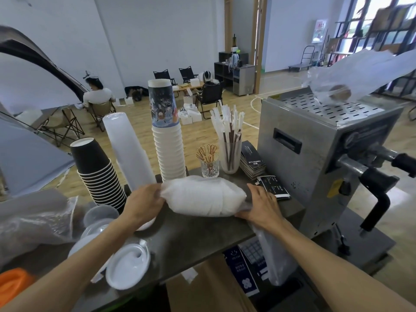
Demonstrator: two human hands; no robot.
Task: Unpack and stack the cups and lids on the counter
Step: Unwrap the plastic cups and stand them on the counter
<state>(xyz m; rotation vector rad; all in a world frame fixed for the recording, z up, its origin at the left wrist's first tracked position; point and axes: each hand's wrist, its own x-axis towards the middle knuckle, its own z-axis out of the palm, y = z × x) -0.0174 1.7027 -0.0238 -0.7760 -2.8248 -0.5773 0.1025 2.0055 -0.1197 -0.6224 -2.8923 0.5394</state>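
Lids, a white sleeve of them point(203, 197) still in thin plastic wrap, lie on their side on the dark tabletop point(193, 230), held end to end between the two hands. The left hand point(144, 202) has its grip curled round the left end, fingers bunching the wrap there. The right hand point(261, 204) lies flatter against the right end, fingers fairly straight and pressing; whether its thumb pinches the wrap I cannot tell.

Just beyond the grips stand the stacks: white cups point(170, 152) with a printed one on top, a clear stack point(128, 149) leaning left, and black cups point(99, 174) further left. A small glass of picks point(209, 166) and a straw holder point(230, 154) stand close behind the sleeve. Loose lids point(128, 265) lie near the left forearm at the near edge.

The risks, as I judge them: tearing the wrap with a jerk could sweep the sleeve back into the glass or the white cups and topple them. Once the wrap opens, the sideways lids may fan out and slide off the tabletop's near edge. The left forearm could also nudge the loose lids over.
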